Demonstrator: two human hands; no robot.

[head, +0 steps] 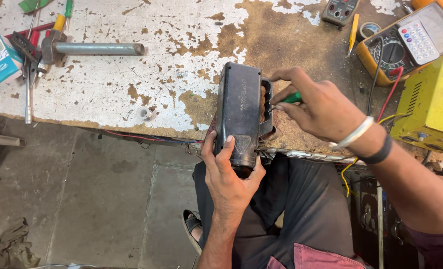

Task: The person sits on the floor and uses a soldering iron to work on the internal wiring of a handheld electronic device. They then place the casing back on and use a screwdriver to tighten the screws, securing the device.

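At the workbench's point(131, 74) near edge, our left hand point(230, 172) grips the black housing point(240, 112); our right hand point(317, 107) pinches a green screwdriver point(292, 98) in its side, probably mid-screw.

Bare worn benchtop point(146, 60) left of black housing point(241, 112), hammer point(89, 48) far left, yellow box point(430, 102) crowding right

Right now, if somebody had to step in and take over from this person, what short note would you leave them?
Left hand: grips the near end of the black plastic housing, steadying it on the edge of the worn workbench.
Right hand: holds a green-handled screwdriver, tip at the housing's ribbed side opening.
Nearby: hammer at far left, yellow multimeter and yellow box at right.
Done: housing is positioned and held, tool is engaged.
Left: the work at that opening is under way; whether any screw is out cannot be told.
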